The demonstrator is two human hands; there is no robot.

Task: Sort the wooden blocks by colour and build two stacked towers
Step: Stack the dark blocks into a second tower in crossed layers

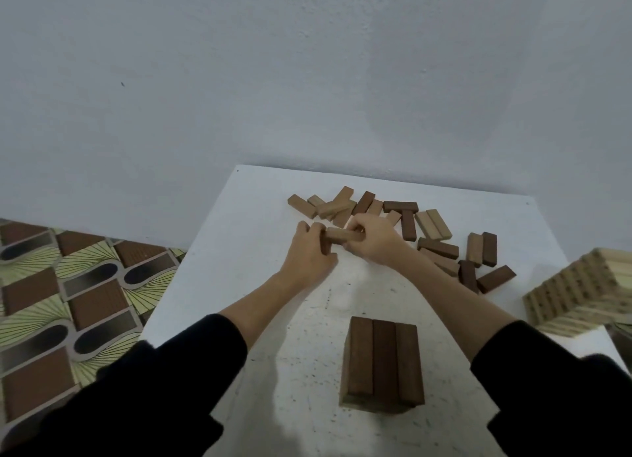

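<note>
From my seat, starting at the far left, I see the patterned floor (68, 292) and then the white surface (239, 285). My left hand (309, 251) has its fingers curled round the left end of a light block (343, 235), and my right hand (371, 237) pinches the other end, so both hands are grasping the same piece, held level just in front of the loose pile of blocks (393, 224). That pile, light and dark mixed, lies scattered toward the back and right of the surface. Nearer me stands the dark tower (383, 364), three dark blocks side by side on top.

I judge this block starts or feeds the light-coloured tower, which I cannot see begun anywhere. To do it well, I would carry it clear of the pile, set it down on bare surface well apart from the dark tower, and square its long edges before letting go, so later layers sit flush.

Hard to read: my fingers cover both ends of the held block, and whether a second block sits under my hands I cannot tell. The dark tower's lower layers are mostly hidden from above. At the right edge a slatted pale wooden object (581, 292) is cut off and I cannot identify it.
</note>
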